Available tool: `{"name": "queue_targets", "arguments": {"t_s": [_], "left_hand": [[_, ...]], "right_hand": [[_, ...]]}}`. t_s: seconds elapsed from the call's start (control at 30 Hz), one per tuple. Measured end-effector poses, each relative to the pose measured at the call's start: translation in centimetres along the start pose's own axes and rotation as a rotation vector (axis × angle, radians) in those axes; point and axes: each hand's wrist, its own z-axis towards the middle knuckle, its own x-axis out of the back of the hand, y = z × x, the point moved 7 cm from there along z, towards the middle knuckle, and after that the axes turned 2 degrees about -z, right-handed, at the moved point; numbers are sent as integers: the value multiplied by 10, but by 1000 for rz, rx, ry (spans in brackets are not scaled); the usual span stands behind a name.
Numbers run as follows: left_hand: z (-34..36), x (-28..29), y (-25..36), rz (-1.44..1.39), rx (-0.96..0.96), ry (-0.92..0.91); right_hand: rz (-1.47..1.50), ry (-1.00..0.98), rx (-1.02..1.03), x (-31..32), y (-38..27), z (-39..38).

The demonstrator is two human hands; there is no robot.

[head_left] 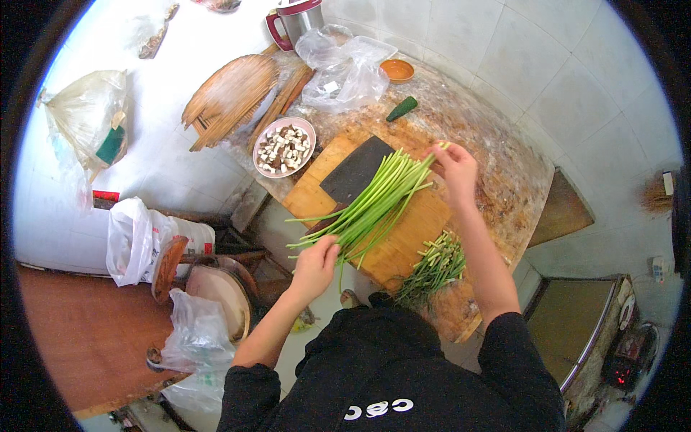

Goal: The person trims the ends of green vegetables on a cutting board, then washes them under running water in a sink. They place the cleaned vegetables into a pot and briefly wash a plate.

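Note:
A loose bundle of long green garlic scapes (381, 205) lies slantwise over the wooden cutting board (425, 216). My left hand (315, 268) is closed on stalks at the bundle's lower left end. At its upper right end, my right hand (455, 171) pinches a pale stalk tip between thumb and fingers. Under the bundle rests a cleaver (354, 171) with a wide dark blade, flat on the board; its handle is partly covered by the stalks. A pile of short cut green pieces (435, 270) sits at the board's near right, beside my right forearm.
Left of the board stands a pink-rimmed bowl (308, 144) of diced white and brown pieces. Beyond are a piece of cucumber (402, 109), an orange dish (397, 70), clear plastic bags (345, 79), a slatted wooden lid (234, 93) and a steel jug (302, 23) with a red handle.

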Motion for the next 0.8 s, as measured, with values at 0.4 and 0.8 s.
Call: {"name": "queue_targets", "arguments": {"t_s": [0.4, 0.8], "left_hand": [[20, -15, -26, 529, 35, -9], [119, -73, -29, 486, 77, -84]], "right_hand": [[-740, -163, -153, 25, 69, 17], [11, -143, -755, 1, 139, -75]]}}
